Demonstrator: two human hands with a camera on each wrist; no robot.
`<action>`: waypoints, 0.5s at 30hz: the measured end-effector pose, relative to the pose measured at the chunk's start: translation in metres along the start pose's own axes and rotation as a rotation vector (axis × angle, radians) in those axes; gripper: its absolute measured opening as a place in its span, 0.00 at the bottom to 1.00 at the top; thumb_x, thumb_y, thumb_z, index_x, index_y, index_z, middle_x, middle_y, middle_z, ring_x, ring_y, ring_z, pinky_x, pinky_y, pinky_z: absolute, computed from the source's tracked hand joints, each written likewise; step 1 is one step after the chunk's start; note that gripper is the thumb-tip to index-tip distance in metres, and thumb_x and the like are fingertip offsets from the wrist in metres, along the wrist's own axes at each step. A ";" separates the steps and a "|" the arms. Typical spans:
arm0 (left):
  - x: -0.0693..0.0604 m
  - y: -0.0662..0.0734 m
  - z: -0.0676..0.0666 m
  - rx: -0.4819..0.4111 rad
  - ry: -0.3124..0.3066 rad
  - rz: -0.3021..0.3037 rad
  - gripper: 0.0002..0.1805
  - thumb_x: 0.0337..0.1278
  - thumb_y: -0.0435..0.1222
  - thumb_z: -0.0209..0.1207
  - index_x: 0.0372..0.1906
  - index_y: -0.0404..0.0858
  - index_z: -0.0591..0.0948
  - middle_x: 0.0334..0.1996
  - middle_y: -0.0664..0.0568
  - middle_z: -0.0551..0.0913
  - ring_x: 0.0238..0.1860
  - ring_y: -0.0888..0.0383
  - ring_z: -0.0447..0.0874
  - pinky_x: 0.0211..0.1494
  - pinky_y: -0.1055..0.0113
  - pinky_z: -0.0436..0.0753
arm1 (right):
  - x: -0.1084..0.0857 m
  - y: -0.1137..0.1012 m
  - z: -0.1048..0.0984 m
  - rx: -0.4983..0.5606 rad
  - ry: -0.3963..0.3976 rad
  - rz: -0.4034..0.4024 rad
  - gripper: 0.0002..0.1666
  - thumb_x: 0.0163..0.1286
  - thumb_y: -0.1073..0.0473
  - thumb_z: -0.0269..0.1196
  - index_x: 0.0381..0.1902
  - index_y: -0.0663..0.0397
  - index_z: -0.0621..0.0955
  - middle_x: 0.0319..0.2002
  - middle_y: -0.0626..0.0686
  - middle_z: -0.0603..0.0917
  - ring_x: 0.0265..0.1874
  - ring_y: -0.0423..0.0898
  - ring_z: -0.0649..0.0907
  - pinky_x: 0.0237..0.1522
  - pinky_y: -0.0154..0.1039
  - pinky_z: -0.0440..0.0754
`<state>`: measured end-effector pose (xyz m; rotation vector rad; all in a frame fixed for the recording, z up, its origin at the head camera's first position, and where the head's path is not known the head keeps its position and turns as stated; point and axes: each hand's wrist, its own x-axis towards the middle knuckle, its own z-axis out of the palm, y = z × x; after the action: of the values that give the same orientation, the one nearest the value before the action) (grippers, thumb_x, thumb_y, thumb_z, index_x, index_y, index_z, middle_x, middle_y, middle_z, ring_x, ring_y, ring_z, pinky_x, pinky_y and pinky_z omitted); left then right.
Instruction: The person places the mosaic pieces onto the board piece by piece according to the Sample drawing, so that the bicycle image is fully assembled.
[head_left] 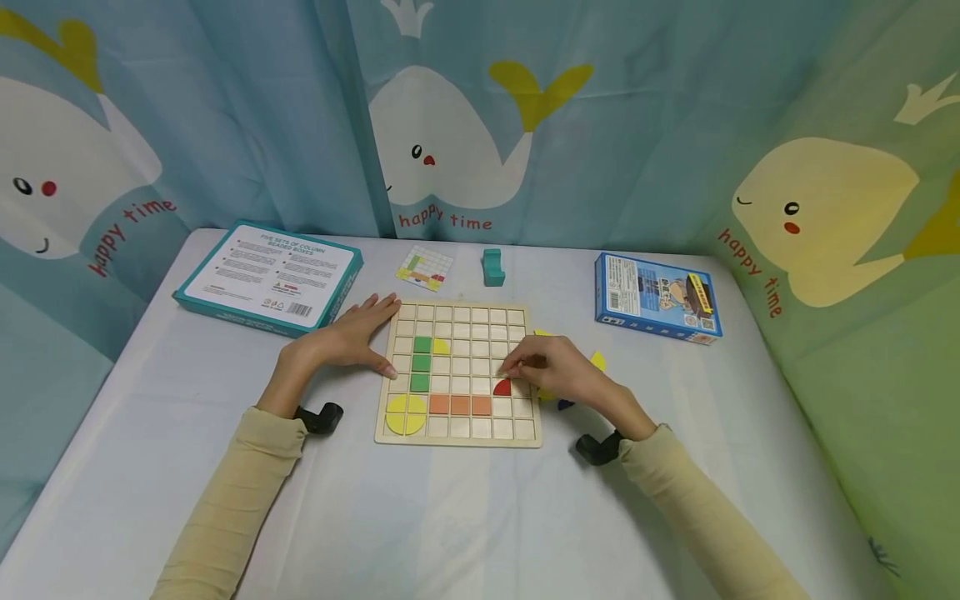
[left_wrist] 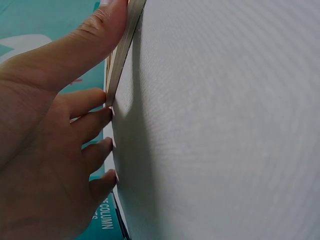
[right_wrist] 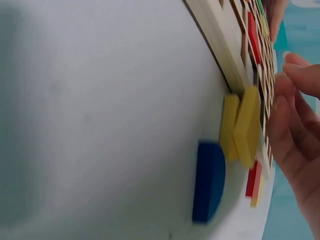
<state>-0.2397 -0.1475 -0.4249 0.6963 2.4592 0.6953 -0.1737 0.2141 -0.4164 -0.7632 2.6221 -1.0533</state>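
A square wooden grid board lies on the table with coloured pieces in its cells: green squares, a yellow quarter-circle, orange squares, yellow quarters forming a circle and a red quarter-circle. My left hand rests along the board's left edge, fingers spread and thumb on the rim. Over the board's right side, just above the red piece, is my right hand. Its thumb and fingertips come close together; whether anything is between them is hidden.
Loose yellow pieces and a blue curved piece lie right of the board. Behind it are a pattern card and a teal block. A teal-edged box lies left, a blue box right.
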 end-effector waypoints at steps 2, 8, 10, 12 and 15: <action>0.000 0.001 0.000 -0.002 0.001 0.000 0.65 0.50 0.50 0.77 0.83 0.33 0.48 0.84 0.41 0.43 0.84 0.40 0.31 0.85 0.41 0.37 | -0.003 0.001 -0.003 0.005 0.027 0.023 0.07 0.69 0.67 0.68 0.41 0.54 0.90 0.40 0.49 0.89 0.33 0.42 0.80 0.37 0.32 0.81; -0.001 0.002 -0.001 -0.013 0.000 -0.011 0.65 0.50 0.49 0.77 0.83 0.34 0.48 0.84 0.42 0.43 0.84 0.40 0.31 0.85 0.41 0.36 | -0.013 0.010 -0.014 -0.010 0.074 0.112 0.07 0.69 0.67 0.68 0.42 0.55 0.90 0.38 0.50 0.89 0.32 0.43 0.81 0.36 0.33 0.82; -0.001 0.002 -0.001 -0.017 -0.001 -0.014 0.65 0.50 0.49 0.77 0.83 0.34 0.47 0.84 0.42 0.42 0.84 0.40 0.31 0.85 0.41 0.36 | -0.017 0.013 -0.017 -0.024 0.085 0.138 0.07 0.69 0.67 0.68 0.42 0.55 0.90 0.38 0.51 0.89 0.33 0.44 0.81 0.36 0.33 0.82; -0.001 0.002 -0.001 -0.016 0.001 -0.014 0.65 0.50 0.50 0.77 0.83 0.34 0.47 0.84 0.42 0.42 0.84 0.40 0.31 0.85 0.41 0.36 | -0.020 0.016 -0.020 -0.039 0.096 0.168 0.07 0.68 0.67 0.68 0.42 0.55 0.90 0.40 0.52 0.89 0.34 0.45 0.81 0.37 0.34 0.82; -0.001 0.001 -0.001 -0.013 0.003 -0.013 0.65 0.50 0.50 0.77 0.83 0.34 0.48 0.84 0.42 0.43 0.84 0.40 0.31 0.85 0.41 0.36 | -0.023 0.021 -0.023 -0.049 0.107 0.201 0.07 0.68 0.66 0.68 0.43 0.54 0.90 0.43 0.53 0.90 0.35 0.46 0.80 0.37 0.34 0.82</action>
<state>-0.2391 -0.1473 -0.4234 0.6747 2.4575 0.7078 -0.1712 0.2525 -0.4141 -0.4516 2.7535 -1.0024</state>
